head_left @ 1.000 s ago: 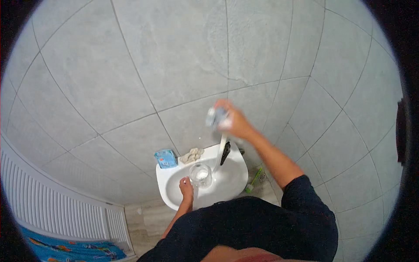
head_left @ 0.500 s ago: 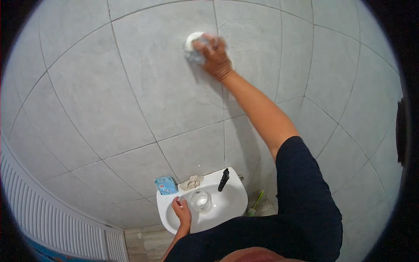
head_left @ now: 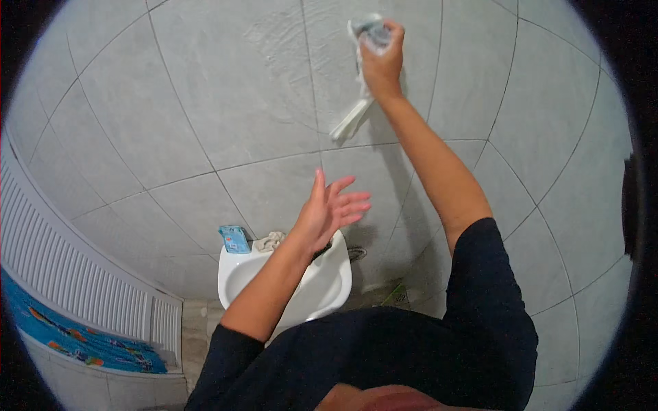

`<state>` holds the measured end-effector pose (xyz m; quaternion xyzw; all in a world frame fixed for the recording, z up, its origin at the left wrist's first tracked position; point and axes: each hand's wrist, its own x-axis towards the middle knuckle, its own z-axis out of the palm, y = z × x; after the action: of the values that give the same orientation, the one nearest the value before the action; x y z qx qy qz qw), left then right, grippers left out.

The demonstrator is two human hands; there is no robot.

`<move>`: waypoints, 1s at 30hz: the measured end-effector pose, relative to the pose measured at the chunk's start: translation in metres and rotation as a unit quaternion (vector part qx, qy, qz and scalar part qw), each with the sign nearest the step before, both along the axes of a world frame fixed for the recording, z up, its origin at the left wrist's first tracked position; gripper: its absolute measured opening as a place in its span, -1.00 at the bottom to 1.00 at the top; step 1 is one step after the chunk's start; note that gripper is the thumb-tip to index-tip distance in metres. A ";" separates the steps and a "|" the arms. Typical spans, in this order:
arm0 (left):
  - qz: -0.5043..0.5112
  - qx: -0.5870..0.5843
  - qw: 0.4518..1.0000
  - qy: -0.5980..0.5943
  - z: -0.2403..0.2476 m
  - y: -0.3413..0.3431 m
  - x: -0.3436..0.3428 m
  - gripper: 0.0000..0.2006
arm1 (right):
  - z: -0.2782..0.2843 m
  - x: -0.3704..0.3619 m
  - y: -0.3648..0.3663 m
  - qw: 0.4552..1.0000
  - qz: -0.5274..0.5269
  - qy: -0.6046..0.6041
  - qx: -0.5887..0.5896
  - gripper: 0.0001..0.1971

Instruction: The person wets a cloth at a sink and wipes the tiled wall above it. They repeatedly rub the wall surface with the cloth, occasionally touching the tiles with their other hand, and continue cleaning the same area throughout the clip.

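High on the grey tiled wall, my right hand [head_left: 384, 65] is closed round a wet white-and-grey cloth [head_left: 370, 31]. A folded white tail [head_left: 353, 120] of the cloth hangs below that hand, down along the wall. Whitish smears [head_left: 284, 51] mark the tiles left of it. My left hand [head_left: 332, 209] is raised above the sink [head_left: 336, 294], with its fingers spread and nothing in them. My left forearm and wrist cover part of the sink and most of the black tap. The clear container in the basin is hidden from view.
On the sink's back left ledge stand a light-blue packet [head_left: 234, 240] and a crumpled beige cloth [head_left: 270, 241]. A white louvered panel [head_left: 89, 274] curves along the left, with a blue patterned cloth [head_left: 82, 342] below it. Near the floor right of the sink is something thin and green [head_left: 393, 296].
My right hand has moved right and slightly up the wall with the cloth, whose tail now hangs down. My left hand has risen from beside the clear container to above the sink.
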<state>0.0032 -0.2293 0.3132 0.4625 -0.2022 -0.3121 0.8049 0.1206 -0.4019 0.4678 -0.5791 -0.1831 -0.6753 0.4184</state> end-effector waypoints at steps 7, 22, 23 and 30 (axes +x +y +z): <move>0.105 -0.144 0.962 0.209 0.032 -0.073 0.038 -0.18 | -0.103 -0.049 -0.006 0.934 0.235 0.253 0.086 -0.49; 0.370 0.280 0.726 -0.508 -0.004 -0.068 0.068 -0.79 | -0.166 -0.077 -0.028 0.555 0.630 0.428 0.335 -0.73; 0.385 0.263 0.721 -0.513 -0.001 -0.069 0.066 -0.80 | -0.167 -0.074 -0.026 0.560 0.632 0.415 0.339 -0.75; 0.431 0.210 0.653 -0.587 0.057 -0.022 0.081 -0.58 | -0.096 -0.052 -0.018 0.843 0.279 0.401 0.225 -0.59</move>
<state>0.0839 -0.2516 0.3706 0.7411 -0.3397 0.3718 0.4441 0.0687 -0.4201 0.3714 -0.6133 0.0037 -0.2617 0.7453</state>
